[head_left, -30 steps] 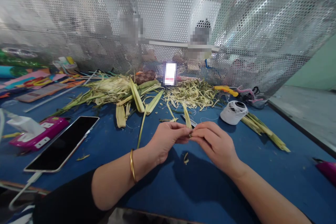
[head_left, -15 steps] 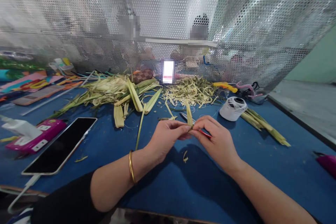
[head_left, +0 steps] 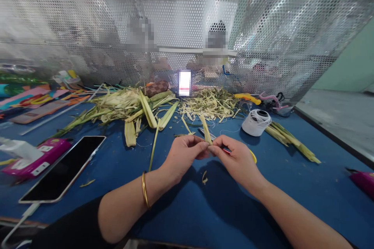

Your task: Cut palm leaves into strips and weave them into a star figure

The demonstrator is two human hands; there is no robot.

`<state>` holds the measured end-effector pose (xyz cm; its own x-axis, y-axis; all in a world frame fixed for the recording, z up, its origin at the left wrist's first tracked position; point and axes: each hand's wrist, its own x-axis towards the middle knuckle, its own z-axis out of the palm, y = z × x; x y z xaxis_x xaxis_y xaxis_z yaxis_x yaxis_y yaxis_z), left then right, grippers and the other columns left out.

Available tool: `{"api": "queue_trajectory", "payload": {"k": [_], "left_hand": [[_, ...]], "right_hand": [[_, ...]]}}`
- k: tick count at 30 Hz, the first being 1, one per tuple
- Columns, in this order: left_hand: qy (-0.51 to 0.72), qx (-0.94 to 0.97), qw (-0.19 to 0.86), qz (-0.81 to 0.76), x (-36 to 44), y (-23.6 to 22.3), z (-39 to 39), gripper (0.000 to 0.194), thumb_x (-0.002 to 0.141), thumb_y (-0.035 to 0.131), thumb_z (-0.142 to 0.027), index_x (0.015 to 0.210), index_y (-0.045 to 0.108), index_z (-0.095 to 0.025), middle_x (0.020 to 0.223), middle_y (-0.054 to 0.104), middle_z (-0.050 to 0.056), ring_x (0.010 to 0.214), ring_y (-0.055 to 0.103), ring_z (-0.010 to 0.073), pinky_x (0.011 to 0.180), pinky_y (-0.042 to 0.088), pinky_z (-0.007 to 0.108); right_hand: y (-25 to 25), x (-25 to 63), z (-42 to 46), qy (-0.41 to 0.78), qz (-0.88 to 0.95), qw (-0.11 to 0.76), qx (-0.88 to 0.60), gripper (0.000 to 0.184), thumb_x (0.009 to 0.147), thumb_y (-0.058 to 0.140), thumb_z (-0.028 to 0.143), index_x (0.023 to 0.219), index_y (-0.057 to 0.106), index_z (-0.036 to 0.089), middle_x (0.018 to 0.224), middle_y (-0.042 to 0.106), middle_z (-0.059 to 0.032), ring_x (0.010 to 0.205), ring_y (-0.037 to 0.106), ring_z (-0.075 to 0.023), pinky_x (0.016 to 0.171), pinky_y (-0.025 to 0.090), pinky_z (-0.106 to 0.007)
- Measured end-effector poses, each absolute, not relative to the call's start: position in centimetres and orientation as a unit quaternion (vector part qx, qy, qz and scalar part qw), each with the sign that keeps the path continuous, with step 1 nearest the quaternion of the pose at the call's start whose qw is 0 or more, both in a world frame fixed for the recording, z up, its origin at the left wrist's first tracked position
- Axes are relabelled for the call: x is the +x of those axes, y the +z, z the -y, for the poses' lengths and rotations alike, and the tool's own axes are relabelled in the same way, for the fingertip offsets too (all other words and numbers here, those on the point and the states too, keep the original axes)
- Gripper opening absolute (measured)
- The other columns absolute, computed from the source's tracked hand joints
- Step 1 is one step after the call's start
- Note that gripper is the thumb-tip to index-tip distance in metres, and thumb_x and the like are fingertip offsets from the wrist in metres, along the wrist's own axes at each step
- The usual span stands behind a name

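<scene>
My left hand and my right hand meet over the table, fingertips pinched together. Between them stands a short, pale green leaf strip, its lower end gripped by both thumbs and forefingers. The fingertips hide that lower end. Behind and below my right hand lies a pair of scissors with red and yellow on the handles; the hand covers much of it. Small leaf scraps rest on the blue table just below my hands.
A leaf heap lies back left, thin shreds at back centre. A white thread spool and a leaf bundle are to the right. Left are a phone and a magenta power strip. Perforated mesh borders the back.
The leaf strip now leans to the left, where it stood nearly upright. My right hand has shifted slightly left, showing a yellow scissor handle behind it. The whole view has shifted slightly.
</scene>
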<state>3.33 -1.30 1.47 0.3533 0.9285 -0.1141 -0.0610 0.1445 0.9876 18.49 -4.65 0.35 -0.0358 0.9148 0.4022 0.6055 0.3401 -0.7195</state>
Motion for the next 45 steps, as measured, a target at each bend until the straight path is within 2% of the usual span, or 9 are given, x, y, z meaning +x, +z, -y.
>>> {"api": "queue_trajectory", "payload": {"k": [14, 19, 21, 25, 32, 36, 40, 43, 45], "left_hand": [[0.391, 0.559, 0.608, -0.406, 3.14, 1.29, 1.13, 0.013, 0.074, 0.063, -0.026, 0.067, 0.059, -0.016, 0.060, 0.059, -0.002, 0.055, 0.051, 0.0092, 0.053, 0.042, 0.021], [0.394, 0.562, 0.597, -0.415, 3.18, 1.19, 1.14, 0.013, 0.074, 0.062, -0.027, 0.068, 0.060, -0.016, 0.059, 0.058, -0.001, 0.056, 0.052, 0.0100, 0.053, 0.043, 0.021], [0.387, 0.558, 0.607, -0.413, 3.17, 1.17, 1.17, 0.015, 0.073, 0.064, -0.030, 0.070, 0.060, -0.016, 0.062, 0.059, 0.000, 0.059, 0.055, 0.0114, 0.053, 0.044, 0.022], [0.377, 0.528, 0.648, -0.400, 3.14, 1.07, 1.13, 0.024, 0.062, 0.075, -0.031, 0.067, 0.058, -0.015, 0.062, 0.060, -0.001, 0.059, 0.056, 0.0113, 0.054, 0.045, 0.022], [0.363, 0.471, 0.730, -0.337, 3.23, 0.81, 0.81, 0.033, 0.057, 0.080, -0.036, 0.064, 0.057, -0.014, 0.057, 0.059, -0.001, 0.052, 0.054, 0.0084, 0.059, 0.046, 0.023], [0.370, 0.492, 0.700, -0.362, 3.27, 1.03, 0.99, 0.034, 0.062, 0.077, -0.042, 0.065, 0.059, -0.014, 0.060, 0.060, 0.000, 0.056, 0.056, 0.0104, 0.060, 0.048, 0.025], [0.390, 0.501, 0.666, -0.392, 3.27, 1.10, 1.08, 0.029, 0.060, 0.079, -0.036, 0.063, 0.059, -0.014, 0.058, 0.058, -0.002, 0.053, 0.053, 0.0088, 0.059, 0.047, 0.024], [0.386, 0.470, 0.685, -0.401, 3.18, 0.98, 0.92, 0.029, 0.061, 0.078, -0.036, 0.064, 0.060, -0.014, 0.058, 0.058, -0.002, 0.052, 0.053, 0.0085, 0.058, 0.046, 0.024], [0.380, 0.448, 0.705, -0.397, 3.07, 0.91, 0.78, 0.029, 0.061, 0.079, -0.036, 0.063, 0.060, -0.014, 0.058, 0.059, -0.001, 0.051, 0.053, 0.0079, 0.056, 0.045, 0.023]], "right_hand": [[0.19, 17.98, 4.37, 0.304, 0.658, 0.454, -0.518, 0.023, 0.086, 0.047, 0.033, 0.070, 0.056, 0.019, 0.066, 0.060, -0.0004, 0.064, 0.055, -0.0143, 0.063, 0.045, -0.027], [0.23, 17.93, 4.35, 0.332, 0.634, 0.451, -0.533, 0.019, 0.081, 0.053, 0.034, 0.070, 0.057, 0.019, 0.063, 0.060, 0.0007, 0.061, 0.055, -0.0136, 0.059, 0.044, -0.026], [0.22, 17.97, 4.35, 0.325, 0.634, 0.450, -0.538, 0.019, 0.080, 0.053, 0.032, 0.067, 0.057, 0.019, 0.060, 0.060, 0.0011, 0.057, 0.053, -0.0129, 0.055, 0.042, -0.025], [0.21, 17.97, 4.41, 0.323, 0.631, 0.457, -0.537, 0.017, 0.078, 0.056, 0.031, 0.066, 0.057, 0.019, 0.058, 0.059, 0.0016, 0.055, 0.051, -0.0123, 0.053, 0.041, -0.025], [0.64, 17.73, 4.42, 0.489, 0.542, 0.489, -0.478, 0.025, 0.075, 0.061, 0.041, 0.067, 0.058, 0.017, 0.061, 0.060, 0.0004, 0.058, 0.055, -0.0118, 0.062, 0.047, -0.027], [0.71, 17.75, 4.44, 0.440, 0.568, 0.481, -0.502, 0.024, 0.076, 0.061, 0.040, 0.065, 0.057, 0.018, 0.060, 0.058, 0.0012, 0.058, 0.055, -0.0121, 0.059, 0.048, -0.026], [0.54, 17.76, 4.51, 0.405, 0.591, 0.466, -0.520, 0.024, 0.077, 0.060, 0.038, 0.065, 0.057, 0.018, 0.059, 0.060, 0.0005, 0.058, 0.058, -0.0138, 0.058, 0.048, -0.027], [0.57, 17.99, 4.60, 0.386, 0.600, 0.462, -0.526, 0.025, 0.082, 0.054, 0.038, 0.068, 0.059, 0.018, 0.060, 0.063, -0.0008, 0.058, 0.060, -0.0148, 0.060, 0.049, -0.028], [0.68, 18.31, 4.68, 0.322, 0.627, 0.464, -0.535, 0.022, 0.084, 0.053, 0.034, 0.071, 0.060, 0.018, 0.062, 0.064, -0.0011, 0.060, 0.060, -0.0151, 0.059, 0.049, -0.027]]}}
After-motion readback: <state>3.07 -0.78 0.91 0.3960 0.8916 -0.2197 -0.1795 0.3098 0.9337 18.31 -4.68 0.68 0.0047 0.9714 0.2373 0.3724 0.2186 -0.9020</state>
